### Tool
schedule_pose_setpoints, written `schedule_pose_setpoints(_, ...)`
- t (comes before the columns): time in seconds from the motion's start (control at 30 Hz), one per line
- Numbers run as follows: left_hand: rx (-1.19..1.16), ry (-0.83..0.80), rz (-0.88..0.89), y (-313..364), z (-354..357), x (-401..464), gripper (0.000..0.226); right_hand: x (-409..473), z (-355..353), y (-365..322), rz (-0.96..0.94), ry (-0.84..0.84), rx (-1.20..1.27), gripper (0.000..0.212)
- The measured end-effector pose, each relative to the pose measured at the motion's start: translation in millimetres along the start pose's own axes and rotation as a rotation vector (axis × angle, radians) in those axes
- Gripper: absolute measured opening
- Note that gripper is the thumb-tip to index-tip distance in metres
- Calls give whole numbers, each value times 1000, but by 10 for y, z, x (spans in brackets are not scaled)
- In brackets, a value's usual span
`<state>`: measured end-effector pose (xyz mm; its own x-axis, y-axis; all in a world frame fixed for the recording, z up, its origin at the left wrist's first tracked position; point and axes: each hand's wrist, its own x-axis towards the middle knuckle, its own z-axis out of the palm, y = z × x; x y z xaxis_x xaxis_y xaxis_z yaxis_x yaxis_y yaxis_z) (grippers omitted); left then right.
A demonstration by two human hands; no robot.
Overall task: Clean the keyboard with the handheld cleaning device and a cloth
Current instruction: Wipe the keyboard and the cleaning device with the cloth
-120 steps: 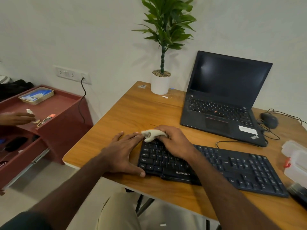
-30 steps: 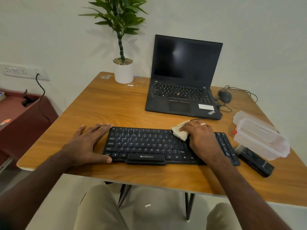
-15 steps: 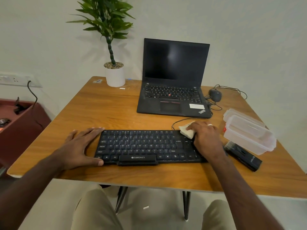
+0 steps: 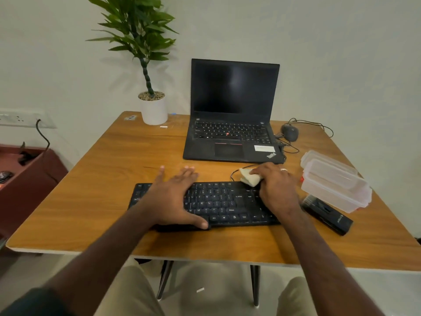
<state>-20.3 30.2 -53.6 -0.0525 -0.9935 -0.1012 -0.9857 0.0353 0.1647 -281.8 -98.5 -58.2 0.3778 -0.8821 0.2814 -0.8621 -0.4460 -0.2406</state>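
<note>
Worktop [image 4: 98, 190] carries every task item. Keyboard [image 4: 227, 202] lies near the front edge, parallel to it, with an open laptop [image 4: 232, 115] behind it and a clear plastic box [image 4: 335, 185] to its right. Left hand [image 4: 173, 197] lies flat on the left half of the keys, fingers [image 4: 189, 172] straight and spread past the far edge, gripping nothing. Right hand [image 4: 276, 185] sits over the right end, its fingers curled on a bunched white cloth [image 4: 249, 177] pressed at the far right corner. Handheld cleaning device [image 4: 327, 214], a black bar, lies unheld just right of the keyboard. Judgement: the cloth wipe is under way at the right end; whether the device pass is done cannot be determined.
</note>
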Motion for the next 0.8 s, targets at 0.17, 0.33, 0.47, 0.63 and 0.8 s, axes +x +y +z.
schedule_pose_setpoints(0.17, 30, -92, 91, 552, 61, 390, 140, -121, 82, -188, -167, -77, -51, 35)
schedule_pose_setpoints(0.33, 59, -114, 63, 593, 92, 398, 132, -11, -59, 272, 1, -112, -105, 41)
schedule_pose_setpoints(0.47, 15, -81, 45, 597, 83, 401, 135, 49, -88, 53, 0, -62, -88, 40)
schedule_pose_setpoints(0.63, 0, -48, 51, 471, 60, 355, 136, -103, 96, -313, -227, -95, -48, 38)
schedule_pose_setpoints(0.8, -9, -70, 41, 383, 40, 293, 139, 42, -31, 32, -117, -137, -139, 42)
